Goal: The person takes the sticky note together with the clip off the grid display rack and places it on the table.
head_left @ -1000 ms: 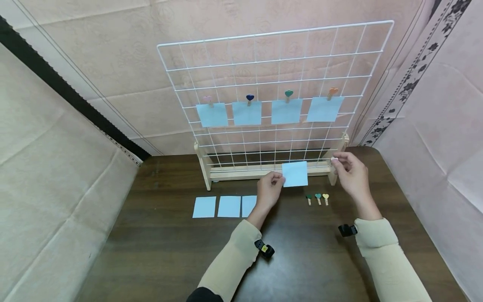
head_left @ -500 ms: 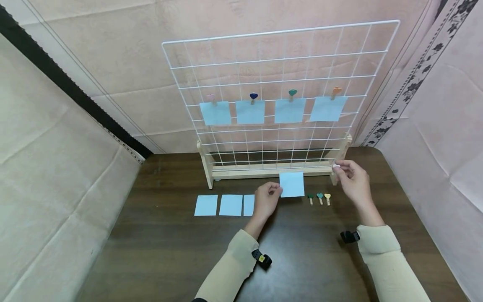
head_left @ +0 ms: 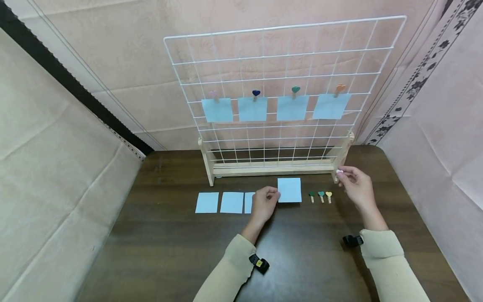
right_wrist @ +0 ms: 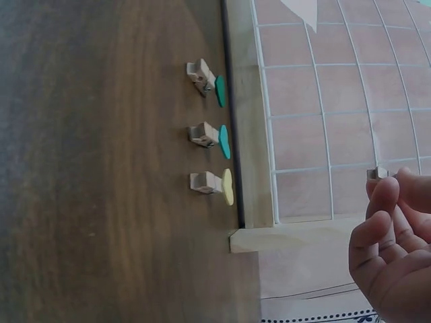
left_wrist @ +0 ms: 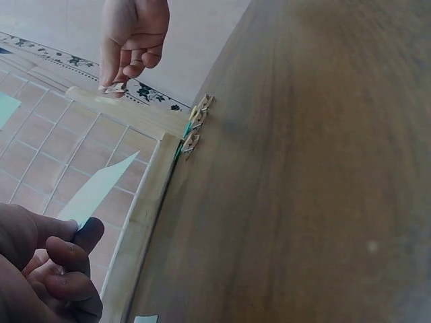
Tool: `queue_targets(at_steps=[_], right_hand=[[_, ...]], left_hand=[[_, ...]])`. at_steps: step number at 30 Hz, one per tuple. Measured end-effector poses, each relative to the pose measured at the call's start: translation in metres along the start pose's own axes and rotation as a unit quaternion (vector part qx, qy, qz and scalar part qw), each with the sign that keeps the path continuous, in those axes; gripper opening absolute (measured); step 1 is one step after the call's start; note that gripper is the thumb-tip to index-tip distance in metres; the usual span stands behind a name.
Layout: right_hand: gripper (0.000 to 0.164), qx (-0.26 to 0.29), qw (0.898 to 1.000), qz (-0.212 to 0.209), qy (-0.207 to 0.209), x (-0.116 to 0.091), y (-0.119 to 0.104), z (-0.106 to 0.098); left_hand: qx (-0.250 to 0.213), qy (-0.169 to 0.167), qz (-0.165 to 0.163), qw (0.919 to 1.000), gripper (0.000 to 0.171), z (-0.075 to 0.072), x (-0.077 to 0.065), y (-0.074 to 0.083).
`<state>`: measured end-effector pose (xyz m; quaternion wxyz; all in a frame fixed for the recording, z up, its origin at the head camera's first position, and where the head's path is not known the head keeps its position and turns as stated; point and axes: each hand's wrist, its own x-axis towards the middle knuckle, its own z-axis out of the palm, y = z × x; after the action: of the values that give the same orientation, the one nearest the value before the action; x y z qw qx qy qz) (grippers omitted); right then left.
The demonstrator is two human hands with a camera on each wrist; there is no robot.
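Observation:
My left hand (head_left: 265, 204) pinches a light blue paper square (head_left: 289, 190) by its left edge, and in the left wrist view the paper (left_wrist: 97, 188) is clear of the table between thumb and fingertips. At the right end of the rack, my right hand (head_left: 357, 187) pinches a small wooden clothespin (right_wrist: 378, 174) whose white head shows in the head view. Three clothespins with heart heads lie between the hands: dark green (head_left: 311, 197), teal (head_left: 321, 196) and yellow (head_left: 329, 197). Three more blue squares lie in a row left of my left hand, the rightmost square (head_left: 248, 202) partly hidden by it.
A white wire grid (head_left: 284, 54) stands upright in a wooden base (head_left: 264, 170) behind the hands. Several blue squares hang on it in a row, each under a clothespin, such as the one with a dark blue heart (head_left: 256, 93). Pale cloth walls (head_left: 49, 188) surround the brown table (head_left: 158, 243).
The left hand has lowered the blue paper from in front of the rack base toward the table. The right hand has come down slightly with its clothespin. The head view has shifted a little.

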<state>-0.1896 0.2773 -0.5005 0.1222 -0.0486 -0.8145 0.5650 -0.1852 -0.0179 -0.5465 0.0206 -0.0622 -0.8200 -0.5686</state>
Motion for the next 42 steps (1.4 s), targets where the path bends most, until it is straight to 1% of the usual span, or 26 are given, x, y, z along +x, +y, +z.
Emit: queue_targets(at_steps=[12, 17, 24, 28, 33, 35, 40, 42], right_hand=[[0.035, -0.008, 1.0, 0.004, -0.003, -0.002, 0.009, 0.002], [0.034, -0.025, 1.0, 0.012, -0.001, -0.004, 0.01, 0.002], [0.037, -0.06, 0.997, 0.039, -0.023, -0.005, 0.018, 0.0], [0.037, -0.065, 0.996, 0.05, -0.038, -0.006, 0.024, -0.002], [0.037, -0.06, 0.996, 0.048, -0.047, -0.007, 0.028, -0.003], [0.038, -0.059, 0.996, 0.05, -0.05, -0.007, 0.028, -0.003], [0.039, -0.067, 0.994, 0.067, -0.061, -0.008, 0.028, -0.004], [0.038, -0.071, 0.993, 0.073, -0.066, -0.008, 0.029, -0.004]], left_hand=[[0.007, -0.001, -0.001, 1.0, 0.015, -0.002, -0.005, -0.007], [0.016, 0.001, 0.0, 0.9999, 0.014, -0.002, -0.007, -0.009], [0.017, 0.002, 0.0, 0.9999, 0.014, 0.0, -0.008, -0.016], [0.018, 0.001, -0.006, 0.9998, 0.016, 0.0, -0.01, -0.018], [0.024, 0.005, 0.0, 0.9997, 0.016, 0.0, -0.011, -0.018], [0.027, 0.008, 0.0, 0.9996, 0.019, -0.001, -0.012, -0.018], [0.024, 0.008, -0.017, 0.9995, 0.027, -0.001, -0.013, -0.019], [0.025, 0.009, -0.02, 0.9994, 0.024, -0.002, -0.013, -0.019]])
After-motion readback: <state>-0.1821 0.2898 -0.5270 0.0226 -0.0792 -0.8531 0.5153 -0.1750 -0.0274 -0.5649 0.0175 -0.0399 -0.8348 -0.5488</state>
